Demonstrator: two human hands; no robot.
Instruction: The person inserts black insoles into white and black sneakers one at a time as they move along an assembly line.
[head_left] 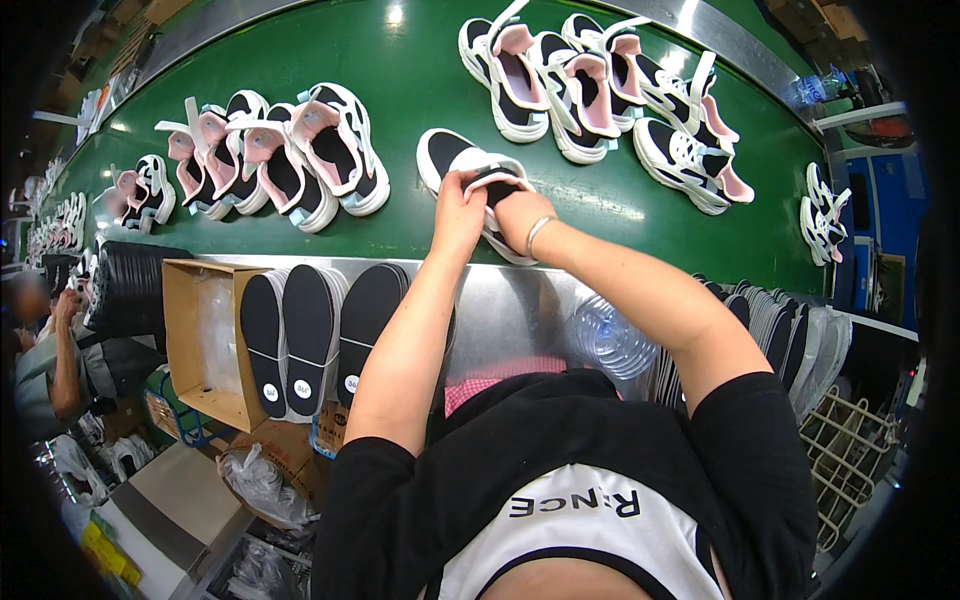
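Note:
A black and white sneaker (443,158) lies on the green work surface (420,90) in front of me, its toe pointing to the far left. My left hand (459,214) grips the near side of its opening, the thumb up by the tongue. Into that opening reaches my right hand (522,217), a bracelet round its wrist. The shoe hides the right fingers, so what they hold cannot be made out. Pink-lined sneakers stand to the left, among them a near one (341,150), and more sit at the far right, such as a lying one (690,163).
Black insoles (312,335) in banded stacks stand at the near left, beside an open cardboard box (215,340). More insoles (775,320) line the near right, past a clear plastic bottle (612,338). A wire rack (845,450) is at the lower right. Another person (60,365) sits far left.

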